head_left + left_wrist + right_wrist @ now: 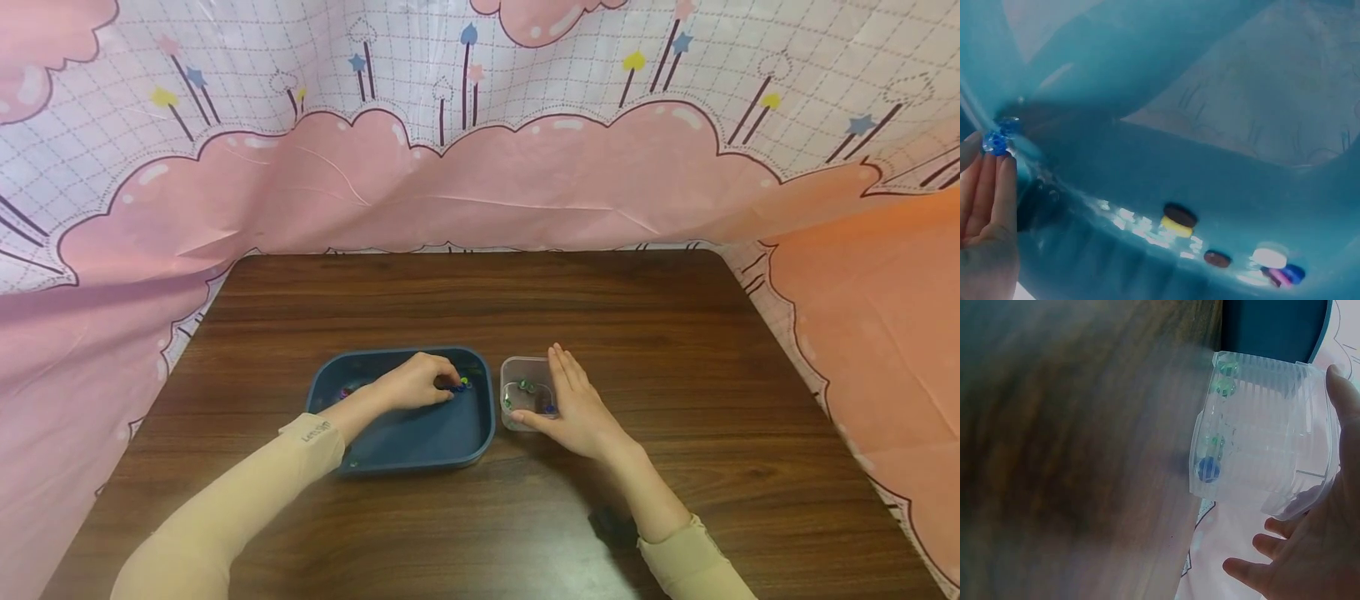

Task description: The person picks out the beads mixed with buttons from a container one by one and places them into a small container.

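Note:
My left hand (416,382) reaches into the dark blue tray (420,442). Its thumb and fingertips pinch a blue faceted bead (995,143), with another blue bead (1010,124) right beside it near the tray wall. To the right of the tray is a small clear plastic box (525,365). My right hand (581,417) rests against that box, fingers straight along its right side and thumb at the near rim. Inside the box lie several green beads (1225,386) and a blue bead (1207,469).
Along the tray's side in the left wrist view lie a yellow piece (1176,227), a brown piece (1217,259) and a white piece (1269,257), among others. The brown wooden table (480,300) ends at a pink patterned curtain (525,183).

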`<state>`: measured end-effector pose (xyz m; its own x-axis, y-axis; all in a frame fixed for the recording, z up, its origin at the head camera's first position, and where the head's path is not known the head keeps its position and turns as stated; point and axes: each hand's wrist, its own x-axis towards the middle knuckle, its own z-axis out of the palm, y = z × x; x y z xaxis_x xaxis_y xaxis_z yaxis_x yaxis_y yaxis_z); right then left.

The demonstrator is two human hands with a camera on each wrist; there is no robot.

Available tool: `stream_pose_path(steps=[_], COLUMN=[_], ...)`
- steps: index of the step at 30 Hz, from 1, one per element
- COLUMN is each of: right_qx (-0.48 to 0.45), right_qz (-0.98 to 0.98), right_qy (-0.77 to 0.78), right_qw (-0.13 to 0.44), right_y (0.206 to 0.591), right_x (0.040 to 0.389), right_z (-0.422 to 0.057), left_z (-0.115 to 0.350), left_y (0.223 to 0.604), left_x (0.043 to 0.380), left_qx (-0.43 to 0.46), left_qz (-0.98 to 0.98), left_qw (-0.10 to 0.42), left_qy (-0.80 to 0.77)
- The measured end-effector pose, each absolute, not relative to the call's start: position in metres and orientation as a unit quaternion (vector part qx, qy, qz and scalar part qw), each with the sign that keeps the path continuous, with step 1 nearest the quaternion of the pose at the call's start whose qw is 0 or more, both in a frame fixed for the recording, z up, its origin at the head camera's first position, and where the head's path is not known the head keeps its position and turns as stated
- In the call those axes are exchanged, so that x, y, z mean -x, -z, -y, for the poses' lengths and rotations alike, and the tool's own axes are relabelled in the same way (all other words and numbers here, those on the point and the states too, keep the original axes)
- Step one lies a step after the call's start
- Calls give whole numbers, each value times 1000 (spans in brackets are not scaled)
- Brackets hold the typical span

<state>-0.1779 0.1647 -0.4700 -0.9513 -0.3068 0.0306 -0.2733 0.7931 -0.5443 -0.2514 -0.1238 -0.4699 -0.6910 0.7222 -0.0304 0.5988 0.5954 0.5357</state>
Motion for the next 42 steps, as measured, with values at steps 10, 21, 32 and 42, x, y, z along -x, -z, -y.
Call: stream_pose_path(steps=[10, 21, 32, 42], right_qx=[155, 157, 156, 152], right_qz=[-946, -946, -948, -946], right_qy=[282, 281, 276, 284], right_qw=[28, 29, 29, 24], right_y=[470, 470, 470, 471], right_x=[177, 178, 178, 178], right_z=[-165, -165, -164, -165], left_z=[124, 124, 124, 120], left_y=[475, 474, 465, 446], left_x=[252, 252, 250, 247], left_qx=[-379, -371, -372, -375], left_qz=[-883, -884, -878, -870], left_qw=[133, 144, 144, 136], left_qy=[-243, -243, -264, -290])
